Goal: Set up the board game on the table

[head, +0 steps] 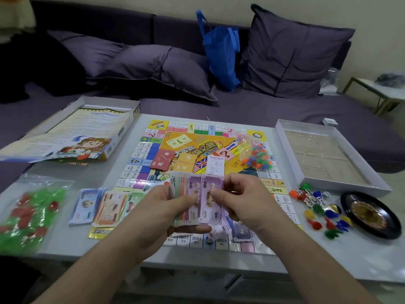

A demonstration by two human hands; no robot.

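At the lower centre of the frame, my left hand [175, 207] grips a stack of play money [188, 200] above the game board [153, 150]. My right hand [238, 202] pinches the top purple banknote [211, 189] of this stack.

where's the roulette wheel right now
In the head view, the roulette wheel sits at the table's right edge, just in front of the open white box tray, beside the loose coloured pawns.

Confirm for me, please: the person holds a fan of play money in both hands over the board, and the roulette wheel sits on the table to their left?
Not quite. The head view shows the roulette wheel on their right. Both the left hand and right hand do hold the play money over the board.
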